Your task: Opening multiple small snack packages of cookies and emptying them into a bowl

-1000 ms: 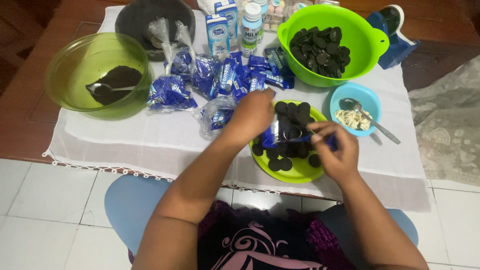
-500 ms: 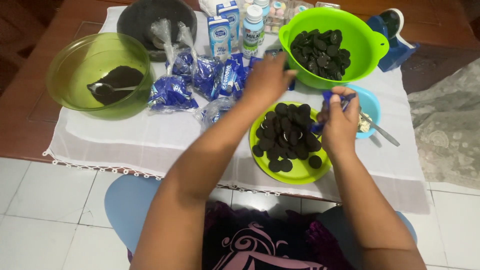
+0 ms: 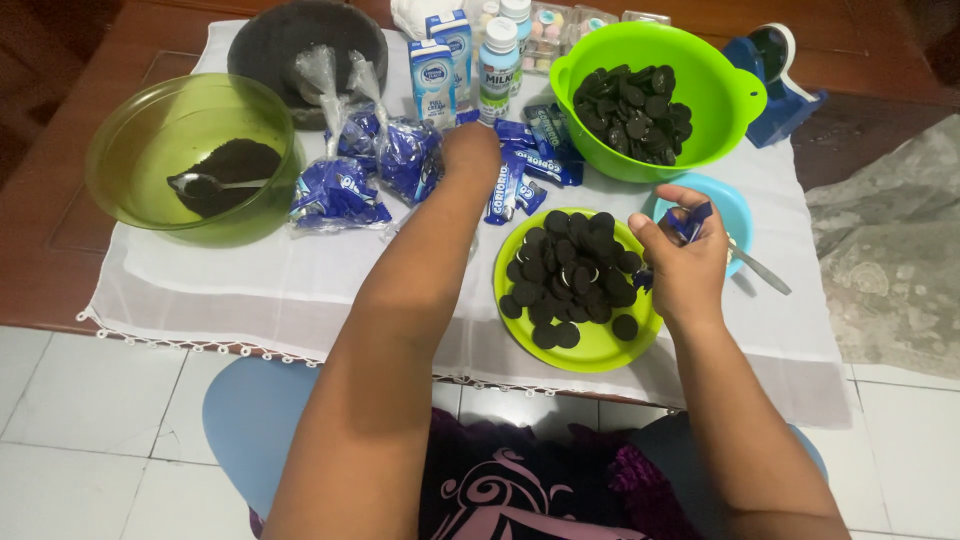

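Observation:
My left hand (image 3: 472, 152) reaches far across the white cloth and rests among blue biscuit packets (image 3: 522, 172); its fingers are hidden, so its grip is unclear. My right hand (image 3: 680, 255) hovers at the right rim of a lime plate (image 3: 600, 352) piled with dark round biscuits (image 3: 570, 272), pinching a crumpled blue wrapper (image 3: 690, 222). Behind the plate sits a bright green bowl (image 3: 712, 92) holding more dark biscuits (image 3: 632, 108).
An olive glass bowl (image 3: 150, 130) with dark crumbs and a spoon stands at the left. Knotted plastic bags of blue packets (image 3: 340, 190), milk cartons (image 3: 434, 72), a small bottle (image 3: 498, 60), a dark stone mortar (image 3: 270, 40) and a light-blue bowl (image 3: 738, 210) with a spoon crowd the cloth.
My left hand has moved away from the lime plate up toward the blue packets at the back. My right hand shifted right and up with the wrapper.

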